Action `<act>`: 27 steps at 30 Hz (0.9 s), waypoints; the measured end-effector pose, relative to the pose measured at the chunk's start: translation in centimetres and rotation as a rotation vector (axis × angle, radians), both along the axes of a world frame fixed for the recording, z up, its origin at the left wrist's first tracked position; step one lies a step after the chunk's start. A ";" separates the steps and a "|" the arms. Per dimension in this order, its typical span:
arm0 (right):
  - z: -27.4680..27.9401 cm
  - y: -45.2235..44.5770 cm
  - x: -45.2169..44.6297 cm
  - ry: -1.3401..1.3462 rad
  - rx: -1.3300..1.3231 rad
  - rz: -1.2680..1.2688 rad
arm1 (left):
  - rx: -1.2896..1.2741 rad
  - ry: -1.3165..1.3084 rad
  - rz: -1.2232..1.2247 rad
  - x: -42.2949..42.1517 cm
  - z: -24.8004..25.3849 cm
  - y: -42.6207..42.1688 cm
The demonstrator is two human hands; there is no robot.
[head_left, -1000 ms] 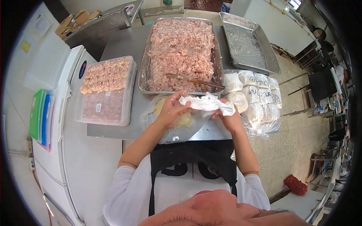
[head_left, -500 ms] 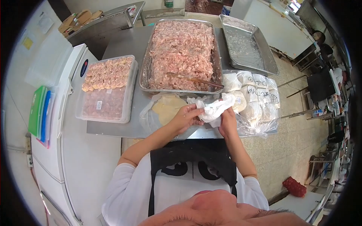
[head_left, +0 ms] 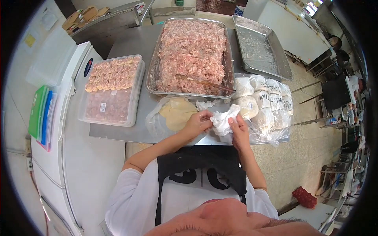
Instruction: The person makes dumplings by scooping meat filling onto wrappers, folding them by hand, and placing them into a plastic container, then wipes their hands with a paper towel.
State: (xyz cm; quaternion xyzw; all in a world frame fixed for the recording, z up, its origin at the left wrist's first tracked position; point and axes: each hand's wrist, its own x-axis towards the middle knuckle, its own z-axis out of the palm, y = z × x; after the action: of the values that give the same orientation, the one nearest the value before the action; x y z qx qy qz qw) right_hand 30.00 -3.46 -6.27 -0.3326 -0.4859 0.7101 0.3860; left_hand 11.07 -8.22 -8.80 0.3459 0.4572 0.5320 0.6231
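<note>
A crumpled white cloth (head_left: pixel 224 122) is held between my two hands over the front edge of the metal table. My right hand (head_left: pixel 240 131) grips its right side, thumb on top. At the cloth's left edge, the fingers of my left hand (head_left: pixel 199 123) are curled and pinch it. Left of my left hand lie round, pale yellow dough wrappers (head_left: pixel 177 114) on clear plastic. Just behind the cloth is a small crumpled white scrap (head_left: pixel 206 104).
Behind stands a metal tray (head_left: pixel 151 87) heaped with ground meat, a wooden stick (head_left: pixel 204 82) lying across it. A plastic container (head_left: pixel 136 106) of filled dumplings is at left. Bagged stacks of wrappers (head_left: pixel 271 102) and another metal tray (head_left: pixel 256 49) are at right.
The cloth has bunched up and turned more upright between my hands. My right thumb now lies over it, and the white scrap behind shows more clearly.
</note>
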 end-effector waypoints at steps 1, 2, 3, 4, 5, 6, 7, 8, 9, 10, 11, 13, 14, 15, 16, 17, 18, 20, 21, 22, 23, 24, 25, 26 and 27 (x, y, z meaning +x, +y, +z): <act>-0.2 -0.1 -0.1 -0.001 -0.002 0.002 | 0.087 0.215 -0.032 0.0 0.1 0.0; -0.6 -0.1 -0.1 -0.038 -0.023 0.027 | 0.085 0.214 -0.031 -0.2 0.2 0.0; -1.0 0.0 -0.1 -0.074 -0.044 0.051 | 0.199 0.357 -0.083 -0.5 0.4 -0.1; -1.4 0.1 -0.1 -0.073 -0.044 0.051 | 0.313 0.500 -0.138 -0.9 0.6 -0.1; -1.8 0.3 0.2 -0.053 -0.035 0.052 | 0.311 0.501 -0.139 -1.4 0.9 -0.1; -2.0 0.4 0.5 -0.033 -0.027 0.051 | 0.418 0.648 -0.083 -2.0 1.6 0.0; -2.0 0.7 0.7 -0.030 -0.029 0.047 | 0.526 0.794 -0.027 -2.6 2.1 0.2; -2.0 1.1 0.9 0.027 -0.061 -0.019 | 0.526 0.795 -0.032 -3.3 2.7 0.5; -1.9 1.6 1.2 0.084 -0.092 -0.085 | 0.652 1.085 0.074 -4.1 3.2 1.0; -1.6 2.0 1.6 0.086 -0.072 -0.083 | 0.775 1.374 0.186 -4.6 3.4 1.4; -1.6 2.5 2.0 0.089 -0.072 -0.088 | 0.779 1.375 0.181 -4.8 3.3 1.7; -1.4 3.1 2.5 0.020 0.069 -0.158 | 0.703 1.678 -0.007 -4.9 2.5 2.2; -1.2 3.2 2.8 -0.027 0.089 -0.179 | 0.705 1.680 -0.007 -4.9 2.2 2.3; -0.6 3.2 2.8 -0.025 0.090 -0.182 | 0.685 1.686 -0.048 -4.9 2.4 2.4; 0.2 3.1 2.8 -0.008 0.109 -0.189 | 0.664 1.692 -0.090 -4.8 2.6 2.4; 0.8 3.0 2.7 0.009 0.129 -0.197 | 0.669 1.693 -0.092 -4.7 2.8 2.4; 1.3 3.1 2.7 0.010 0.132 -0.203 | 0.730 1.547 0.002 -4.3 4.0 2.3; 2.0 3.0 2.8 0.106 0.123 -0.191 | 0.784 1.394 0.091 -3.7 4.5 2.3; 1.9 3.0 3.1 0.103 0.124 -0.190 | 0.637 1.220 0.027 -3.4 4.1 2.4; 1.6 3.1 3.6 0.123 0.076 -0.135 | 0.492 1.045 -0.032 -3.0 3.8 2.5; 1.5 3.2 3.8 0.145 0.029 -0.080 | 0.493 1.044 -0.029 -2.7 3.4 2.7; 1.7 3.0 3.6 0.159 0.074 -0.100 | 0.556 1.063 -0.004 -2.2 2.9 2.9; 2.0 3.0 3.6 0.159 0.077 -0.102 | 0.620 1.082 0.020 -1.8 2.4 3.2; 2.1 3.1 3.7 0.166 0.066 -0.152 | 0.626 1.082 0.017 -1.3 1.7 3.8; 2.3 3.2 4.0 0.174 0.056 -0.202 | 0.766 1.160 0.075 -0.8 1.4 4.4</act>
State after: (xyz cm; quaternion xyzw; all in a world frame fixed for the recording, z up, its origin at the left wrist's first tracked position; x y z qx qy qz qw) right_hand 33.96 -0.25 -4.01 -0.3061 -0.4343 0.6798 0.5055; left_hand 10.29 -3.87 -7.37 0.7537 0.5081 0.4063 0.0935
